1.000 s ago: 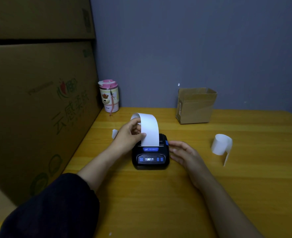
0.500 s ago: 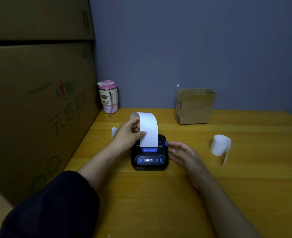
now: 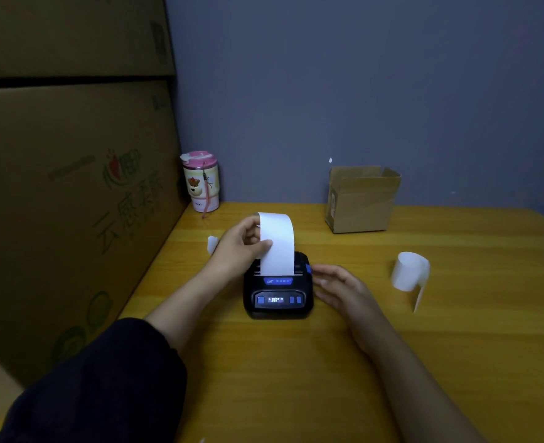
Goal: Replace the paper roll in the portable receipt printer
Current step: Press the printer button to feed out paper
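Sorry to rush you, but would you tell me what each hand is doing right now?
Left hand: closed, pinching the paper strip above the printer.
Right hand: open, holding nothing, beside the printer.

Black printer (image 3: pixel 278 292), white paper strip (image 3: pixel 277 244) upright.

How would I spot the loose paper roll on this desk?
Start at the black printer mid-table, then look right, past the right hand. The loose roll stands alone there, white, its tail curling down, unlike the strip the left hand holds.
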